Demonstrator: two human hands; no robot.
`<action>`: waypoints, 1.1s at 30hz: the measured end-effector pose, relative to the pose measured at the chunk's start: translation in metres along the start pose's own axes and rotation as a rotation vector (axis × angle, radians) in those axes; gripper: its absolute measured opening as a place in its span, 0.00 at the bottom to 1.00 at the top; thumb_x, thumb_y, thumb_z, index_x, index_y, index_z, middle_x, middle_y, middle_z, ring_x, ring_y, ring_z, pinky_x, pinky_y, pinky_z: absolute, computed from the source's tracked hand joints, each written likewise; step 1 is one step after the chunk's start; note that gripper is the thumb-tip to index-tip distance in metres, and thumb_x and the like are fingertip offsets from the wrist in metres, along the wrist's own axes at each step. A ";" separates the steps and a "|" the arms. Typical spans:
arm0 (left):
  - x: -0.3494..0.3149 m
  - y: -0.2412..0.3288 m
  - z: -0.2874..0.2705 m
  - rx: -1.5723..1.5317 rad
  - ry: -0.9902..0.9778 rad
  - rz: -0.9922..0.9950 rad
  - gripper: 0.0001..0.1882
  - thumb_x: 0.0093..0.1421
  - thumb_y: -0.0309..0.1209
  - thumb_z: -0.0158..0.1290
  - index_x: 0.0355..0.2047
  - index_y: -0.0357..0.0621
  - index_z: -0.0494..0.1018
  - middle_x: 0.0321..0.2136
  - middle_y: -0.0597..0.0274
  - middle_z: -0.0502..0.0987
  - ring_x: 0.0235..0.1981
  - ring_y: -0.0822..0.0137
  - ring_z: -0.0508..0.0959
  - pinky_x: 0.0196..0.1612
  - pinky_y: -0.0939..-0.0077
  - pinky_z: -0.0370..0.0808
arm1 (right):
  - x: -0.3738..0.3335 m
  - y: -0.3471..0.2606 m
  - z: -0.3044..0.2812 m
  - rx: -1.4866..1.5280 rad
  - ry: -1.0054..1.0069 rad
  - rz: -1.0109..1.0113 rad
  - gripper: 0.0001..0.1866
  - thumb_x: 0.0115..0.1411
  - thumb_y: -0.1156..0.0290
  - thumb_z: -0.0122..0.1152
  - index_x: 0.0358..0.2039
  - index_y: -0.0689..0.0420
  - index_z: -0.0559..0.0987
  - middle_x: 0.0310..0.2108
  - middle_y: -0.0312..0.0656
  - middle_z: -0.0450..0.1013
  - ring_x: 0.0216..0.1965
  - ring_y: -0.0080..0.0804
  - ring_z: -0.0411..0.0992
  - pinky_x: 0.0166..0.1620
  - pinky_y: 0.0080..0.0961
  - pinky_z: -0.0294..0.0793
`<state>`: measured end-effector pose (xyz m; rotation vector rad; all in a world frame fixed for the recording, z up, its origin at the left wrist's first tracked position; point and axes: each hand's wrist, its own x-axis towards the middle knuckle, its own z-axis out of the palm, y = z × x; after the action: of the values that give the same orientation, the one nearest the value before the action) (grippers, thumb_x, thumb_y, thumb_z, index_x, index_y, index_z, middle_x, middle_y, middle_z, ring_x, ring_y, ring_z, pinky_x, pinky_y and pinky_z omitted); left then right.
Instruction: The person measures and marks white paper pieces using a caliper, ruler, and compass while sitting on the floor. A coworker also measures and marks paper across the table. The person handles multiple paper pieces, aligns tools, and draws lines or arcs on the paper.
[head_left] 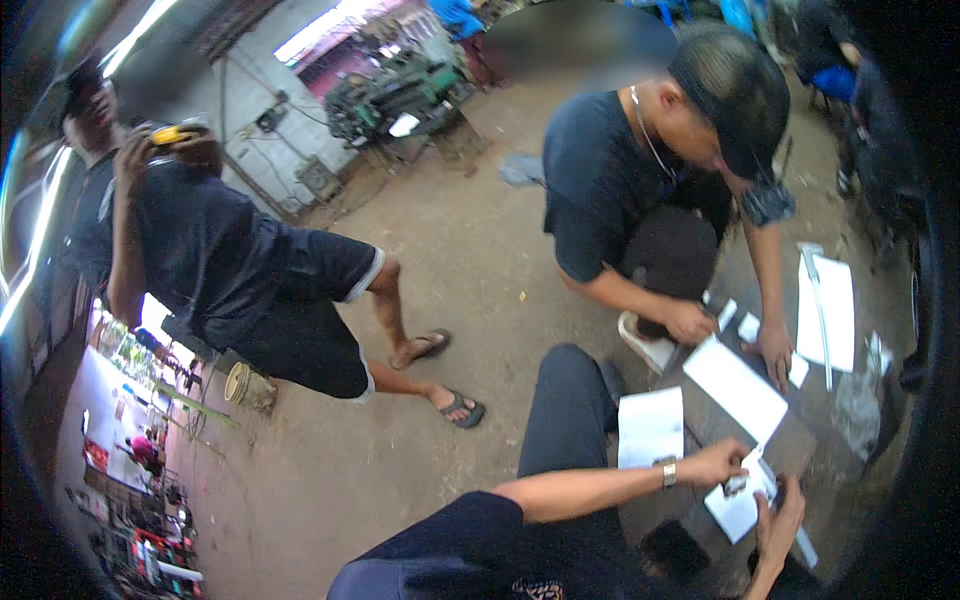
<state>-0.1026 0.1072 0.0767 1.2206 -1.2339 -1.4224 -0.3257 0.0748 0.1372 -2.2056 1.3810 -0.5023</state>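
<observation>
At the lower right, my left hand (722, 463), with a watch (668, 473) on its wrist, reaches over a white sheet of paper (732, 515). Its fingers are closed in a pinch near a small dark shape that I cannot make out. My right hand (784, 517) is curled at the sheet's right edge, thumb and fingers closed on the paper. A narrow white strip (806, 547) lies just beyond that hand. To the left of the sheet rests a folded white paper (650, 425).
Opposite me a crouching person (620, 190) handles a long white sheet (735, 388) and small white pieces. At right lie another sheet (840, 315), a ruler-like strip (818, 315) and a clear plastic bag (857, 415). Another person (230, 240) stands at left; a green machine (395, 100) stands behind.
</observation>
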 end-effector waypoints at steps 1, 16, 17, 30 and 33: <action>-0.003 0.000 -0.001 -0.052 -0.001 -0.042 0.11 0.66 0.30 0.55 0.38 0.32 0.75 0.25 0.59 0.80 0.24 0.71 0.78 0.27 0.73 0.76 | 0.002 -0.004 0.001 0.018 0.014 -0.075 0.23 0.52 0.69 0.70 0.47 0.63 0.76 0.44 0.57 0.74 0.45 0.57 0.72 0.50 0.44 0.69; -0.025 -0.020 -0.004 -0.103 -0.058 -0.085 0.13 0.66 0.35 0.55 0.35 0.35 0.74 0.21 0.69 0.73 0.19 0.77 0.75 0.20 0.78 0.74 | -0.012 -0.038 -0.032 -0.039 -0.068 -0.262 0.23 0.60 0.54 0.65 0.47 0.59 0.83 0.45 0.69 0.74 0.44 0.67 0.74 0.45 0.48 0.75; -0.026 -0.017 -0.003 -0.088 -0.060 -0.076 0.13 0.66 0.35 0.55 0.35 0.35 0.73 0.21 0.69 0.73 0.18 0.77 0.75 0.19 0.78 0.74 | -0.014 -0.037 -0.033 -0.024 -0.074 -0.256 0.23 0.60 0.55 0.65 0.47 0.60 0.82 0.45 0.69 0.74 0.43 0.67 0.74 0.45 0.48 0.75; -0.052 0.047 -0.012 0.316 0.158 -0.057 0.12 0.63 0.32 0.54 0.36 0.31 0.75 0.22 0.54 0.77 0.26 0.65 0.76 0.31 0.63 0.74 | -0.017 -0.026 -0.015 0.080 0.104 -0.362 0.17 0.53 0.69 0.69 0.41 0.63 0.78 0.40 0.53 0.74 0.40 0.56 0.72 0.42 0.44 0.70; -0.061 0.077 -0.026 0.133 0.030 -0.263 0.16 0.63 0.38 0.56 0.41 0.35 0.78 0.33 0.58 0.82 0.35 0.68 0.77 0.40 0.71 0.73 | -0.015 -0.027 -0.022 0.084 0.101 -0.367 0.14 0.55 0.67 0.68 0.40 0.59 0.79 0.38 0.49 0.76 0.38 0.53 0.75 0.39 0.42 0.74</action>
<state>-0.0671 0.1528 0.1605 1.5357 -1.1959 -1.5216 -0.3242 0.0942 0.1697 -2.3997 0.9805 -0.7950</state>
